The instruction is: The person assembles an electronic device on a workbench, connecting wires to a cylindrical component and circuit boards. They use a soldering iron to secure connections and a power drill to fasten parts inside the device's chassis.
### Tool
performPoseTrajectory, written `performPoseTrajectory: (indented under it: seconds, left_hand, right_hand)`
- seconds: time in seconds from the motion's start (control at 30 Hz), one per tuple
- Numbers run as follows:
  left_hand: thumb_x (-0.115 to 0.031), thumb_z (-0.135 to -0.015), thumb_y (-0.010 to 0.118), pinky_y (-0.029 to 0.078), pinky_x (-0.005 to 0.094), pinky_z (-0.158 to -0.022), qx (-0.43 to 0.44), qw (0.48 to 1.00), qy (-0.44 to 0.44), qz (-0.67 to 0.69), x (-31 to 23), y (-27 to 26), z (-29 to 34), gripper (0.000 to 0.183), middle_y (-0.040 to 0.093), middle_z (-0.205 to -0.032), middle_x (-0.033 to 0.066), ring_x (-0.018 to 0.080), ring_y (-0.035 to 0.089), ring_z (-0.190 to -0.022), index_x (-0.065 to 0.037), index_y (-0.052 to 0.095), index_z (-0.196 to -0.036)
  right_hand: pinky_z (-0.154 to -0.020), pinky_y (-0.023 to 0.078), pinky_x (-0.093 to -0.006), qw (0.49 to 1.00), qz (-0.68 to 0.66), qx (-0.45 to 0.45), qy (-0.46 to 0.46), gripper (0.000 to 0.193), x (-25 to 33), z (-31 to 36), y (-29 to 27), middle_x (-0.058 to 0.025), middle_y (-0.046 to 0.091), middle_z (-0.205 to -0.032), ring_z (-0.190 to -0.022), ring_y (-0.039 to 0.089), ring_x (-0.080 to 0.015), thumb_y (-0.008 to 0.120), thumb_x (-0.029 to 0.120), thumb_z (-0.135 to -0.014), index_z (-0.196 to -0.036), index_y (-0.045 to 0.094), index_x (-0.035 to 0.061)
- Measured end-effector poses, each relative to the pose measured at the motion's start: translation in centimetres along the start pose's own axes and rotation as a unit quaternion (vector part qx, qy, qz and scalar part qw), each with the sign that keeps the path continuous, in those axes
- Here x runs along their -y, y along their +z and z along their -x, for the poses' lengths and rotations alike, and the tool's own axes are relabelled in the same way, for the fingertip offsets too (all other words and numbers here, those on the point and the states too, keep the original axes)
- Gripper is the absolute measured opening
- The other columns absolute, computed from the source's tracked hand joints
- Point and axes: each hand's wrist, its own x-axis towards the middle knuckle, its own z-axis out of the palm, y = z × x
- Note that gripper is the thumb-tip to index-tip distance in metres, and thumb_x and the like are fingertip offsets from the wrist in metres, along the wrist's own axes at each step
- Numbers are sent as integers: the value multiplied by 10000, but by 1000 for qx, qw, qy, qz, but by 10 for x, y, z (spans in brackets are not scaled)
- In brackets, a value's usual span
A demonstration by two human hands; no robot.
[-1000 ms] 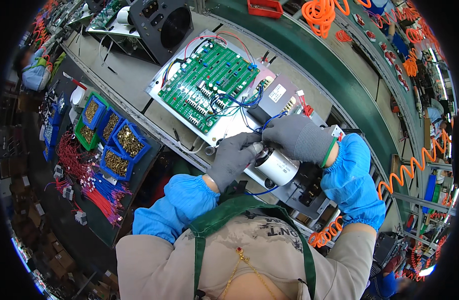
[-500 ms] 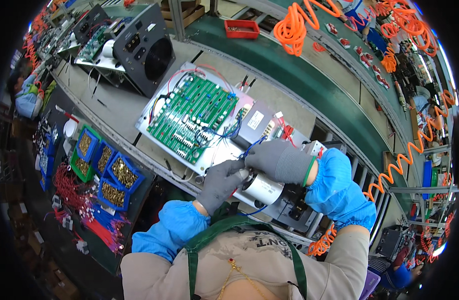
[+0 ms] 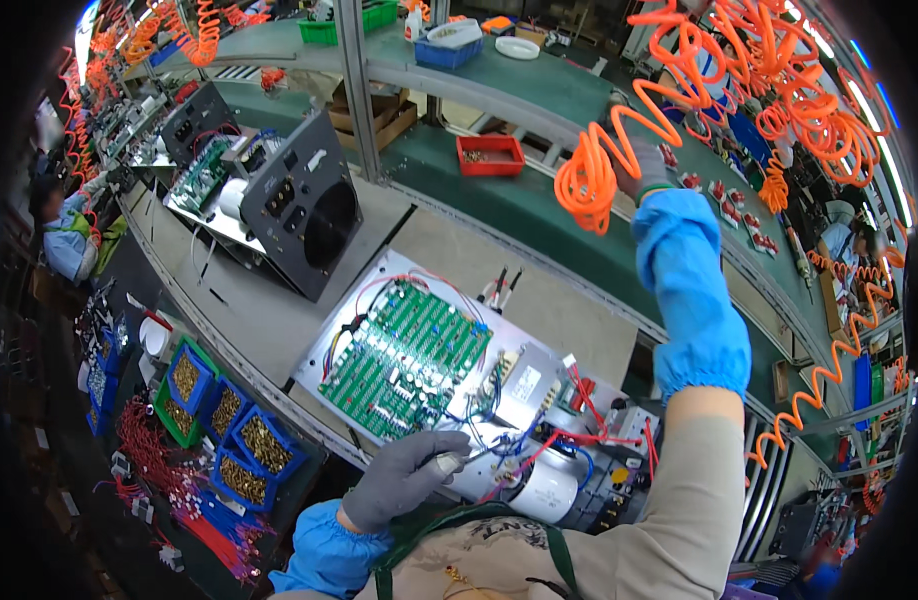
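Left hand (image 3: 407, 480) half-curled near circuit board (image 3: 404, 345), lower centre; right hand (image 3: 643, 170) by orange hose (image 3: 585, 188), upper right, openness hidden; holds unclear. Apparent reach step needs sure grip.

1. I have two gloved hands: one left hand (image 3: 404, 482), one right hand (image 3: 641, 170).
2. I wear two blue sleeves (image 3: 691, 290).
3. One green circuit board (image 3: 404, 352) before me.
4. One white cylinder (image 3: 545, 492) near me.
5. Four blue bins (image 3: 288, 468) of brass-coloured pieces (image 3: 267, 443) on my left.
6. One red bin (image 3: 494, 171) ahead.
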Motion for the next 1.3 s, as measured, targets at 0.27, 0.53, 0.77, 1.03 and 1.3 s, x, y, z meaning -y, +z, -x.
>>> performPoseTrajectory:
  seconds: [0.27, 0.53, 0.77, 1.03, 1.3]
  left_hand:
    - [-133, -909, 548, 490, 250, -710, -40, 998, -17, 50, -8, -15, 3, 282, 630, -951, 77, 103, 571, -770, 19, 579, -1144]
    - [-186, -813, 653, 493, 346, -823, -139, 909, 290, -267, -46, 3, -55, 432, 600, -1118, 165, 269, 603, -970, -1, 547, -1189]
    - [-94, -626, 762, 467, 391, -858, -188, 826, 426, -317, -59, 40, -92, 652, 587, -1074, 164, 339, 582, -976, -58, 491, -1218]
    - [-86, -618, 752, 494, 393, -791, -89, 890, 358, -268, -46, 50, -39, 562, 611, -991, 178, 346, 615, -912, -36, 517, -1126]
    - [-161, -755, 692, 480, 401, -781, -244, 878, 325, -253, 39, 53, 19, 384, 571, -999, 144, 292, 596, -905, -44, 558, -1095]
  right_hand:
    - [-761, 464, -451, 961, 23, -102, -255, 213, 43, 30, -7, -175, 605, -890, -917, 565, -377, 588, 226, -829, -951, 560, 54]
    - [-672, 461, -312, 895, -384, 15, -227, 200, 63, 119, -142, -41, 596, -847, -764, 557, -165, 634, 86, -756, -949, 596, 52]
    - [-619, 438, -263, 782, -571, 46, -247, 269, 104, 230, -175, -97, 539, -815, -722, 503, -122, 620, -19, -602, -803, 462, 68]
    - [-1015, 382, -430, 617, -722, 200, -240, 661, 136, 302, -89, -127, 584, -1128, -1184, 491, -295, 833, 205, -650, -1172, 470, 24]
    - [-942, 423, -427, 585, -751, 221, -212, 459, 142, 320, -50, -104, 567, -1005, -1124, 507, -283, 742, 56, -697, -1068, 470, 64]
